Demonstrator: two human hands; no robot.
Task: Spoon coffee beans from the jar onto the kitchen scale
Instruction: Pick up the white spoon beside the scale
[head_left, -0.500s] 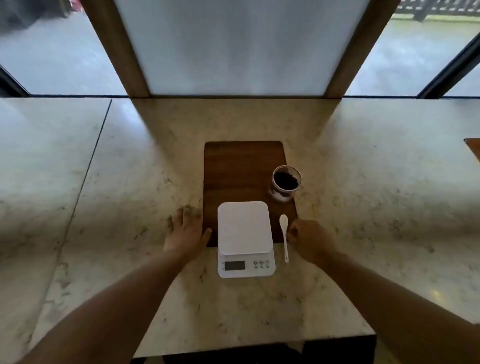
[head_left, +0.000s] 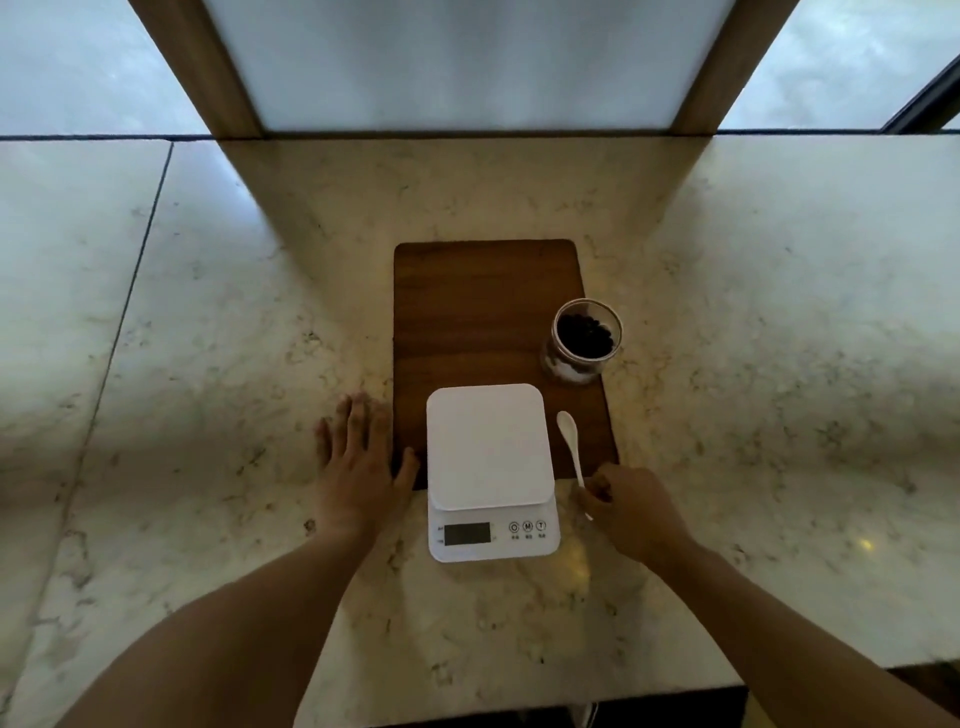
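Observation:
A white kitchen scale (head_left: 488, 447) stands at the near end of a dark wooden board (head_left: 483, 312), its plate bare and its display dark. An open glass jar (head_left: 584, 340) of dark coffee beans stands on the board's right edge, beyond the scale. A white spoon (head_left: 570, 441) lies right of the scale, bowl pointing away. My right hand (head_left: 636, 512) has its fingers curled around the spoon's handle end. My left hand (head_left: 358, 467) lies flat on the counter left of the scale, fingers spread, thumb touching the board.
The marble counter (head_left: 208, 364) runs wide to both sides, with a seam on the left. A frosted panel (head_left: 447, 57) between wooden posts rises at the back edge. The counter's front edge lies just below my forearms.
My right hand has closed in on the spoon's handle, and the handle now looks slightly tilted. The left hand has stayed put.

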